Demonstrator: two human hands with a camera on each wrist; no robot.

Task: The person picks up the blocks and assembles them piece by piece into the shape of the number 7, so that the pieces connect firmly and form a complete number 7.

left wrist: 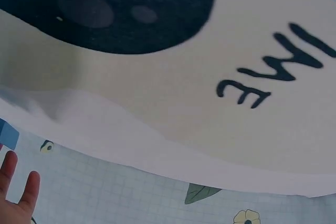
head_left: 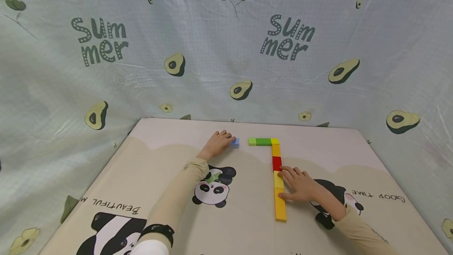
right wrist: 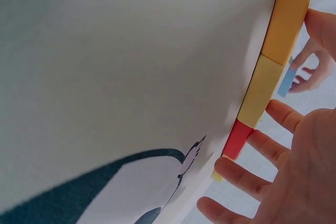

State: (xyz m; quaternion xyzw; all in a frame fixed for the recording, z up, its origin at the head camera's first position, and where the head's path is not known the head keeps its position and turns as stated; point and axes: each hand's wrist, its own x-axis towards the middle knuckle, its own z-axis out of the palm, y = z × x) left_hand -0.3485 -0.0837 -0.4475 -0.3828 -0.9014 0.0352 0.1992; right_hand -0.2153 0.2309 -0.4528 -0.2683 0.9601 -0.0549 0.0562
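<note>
In the head view my left hand (head_left: 218, 144) pinches a blue block (head_left: 235, 143) near the table's far edge. The right wrist view shows that same block (right wrist: 287, 80) between thumb and fingers; only its corner and some fingertips show in the left wrist view. My right hand (head_left: 300, 184) lies with spread fingers along the right side of a block row, its fingertips touching the side. The row has an orange block (head_left: 280, 204), a pale yellow block (head_left: 278, 180), a red block (head_left: 277, 163) and a yellow block (head_left: 275, 150).
At the row's far end, a green block (head_left: 263, 142) and a light green block (head_left: 252, 142) extend leftward, with a gap before the blue block. A panda-printed cover (head_left: 240, 227) lies over the table. A printed curtain (head_left: 205, 30) hangs behind and at both sides.
</note>
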